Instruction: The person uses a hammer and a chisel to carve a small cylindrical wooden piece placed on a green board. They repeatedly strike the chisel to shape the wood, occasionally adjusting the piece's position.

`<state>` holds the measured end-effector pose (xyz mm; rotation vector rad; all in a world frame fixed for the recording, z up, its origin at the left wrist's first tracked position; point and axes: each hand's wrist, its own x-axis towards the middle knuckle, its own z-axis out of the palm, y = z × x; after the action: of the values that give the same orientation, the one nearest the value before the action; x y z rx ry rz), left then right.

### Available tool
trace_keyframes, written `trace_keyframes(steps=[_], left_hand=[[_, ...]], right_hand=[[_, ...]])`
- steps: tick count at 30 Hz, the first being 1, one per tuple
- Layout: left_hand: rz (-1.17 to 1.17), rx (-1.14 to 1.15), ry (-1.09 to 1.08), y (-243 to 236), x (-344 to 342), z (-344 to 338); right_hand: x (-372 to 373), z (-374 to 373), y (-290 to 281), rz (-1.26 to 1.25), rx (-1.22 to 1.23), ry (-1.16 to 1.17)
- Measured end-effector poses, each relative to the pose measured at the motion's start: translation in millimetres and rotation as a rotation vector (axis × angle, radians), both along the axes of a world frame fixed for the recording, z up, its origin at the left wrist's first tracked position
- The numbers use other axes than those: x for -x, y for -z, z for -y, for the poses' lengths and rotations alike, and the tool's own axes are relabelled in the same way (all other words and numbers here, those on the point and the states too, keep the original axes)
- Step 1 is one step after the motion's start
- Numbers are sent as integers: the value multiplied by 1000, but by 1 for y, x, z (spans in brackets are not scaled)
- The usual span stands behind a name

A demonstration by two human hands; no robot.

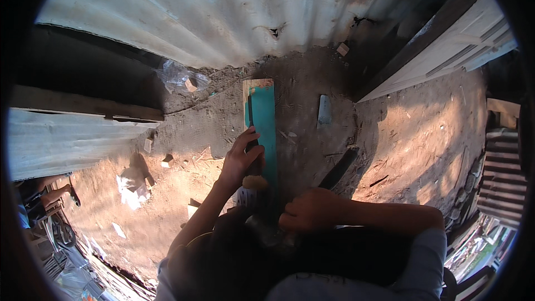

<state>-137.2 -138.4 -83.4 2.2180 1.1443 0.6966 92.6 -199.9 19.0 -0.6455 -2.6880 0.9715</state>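
Observation:
A long teal board (267,108) with bare, worn wood at its far end lies lengthwise in front of me. My left hand (242,156) is on it, fingers curled round a narrow dark strip (250,108) along its left side. Just below that hand is a tan, fuzzy-looking piece (255,183), too small to identify. My right hand (301,212) is closed low to the right of the board's near end, beside a dim silvery object (257,224); what it grips is hidden in shadow.
Corrugated metal sheets (217,5) border the dirt ground ahead and left. A panelled board (440,44) leans at right. A pale blue offcut (324,110), a dark piece (339,168) and wood scraps (167,160) lie around. Another person's arm (56,194) shows at far left.

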Motion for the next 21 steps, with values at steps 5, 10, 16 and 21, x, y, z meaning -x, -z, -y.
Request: trace_keyframes(steps=[5, 10, 16, 21], left_hand=[[52, 181, -65, 8, -2, 9], [-4, -17, 14, 10, -2, 3], [-9, 45, 20, 7, -1, 2], [-68, -75, 122, 12, -1, -3]], right_hand=[[-5, 10, 16, 28, -86, -36], [0, -1, 24, 93, 144, 40], [-5, 12, 23, -106, 11, -52], [-8, 2, 9, -72, 50, 29]])
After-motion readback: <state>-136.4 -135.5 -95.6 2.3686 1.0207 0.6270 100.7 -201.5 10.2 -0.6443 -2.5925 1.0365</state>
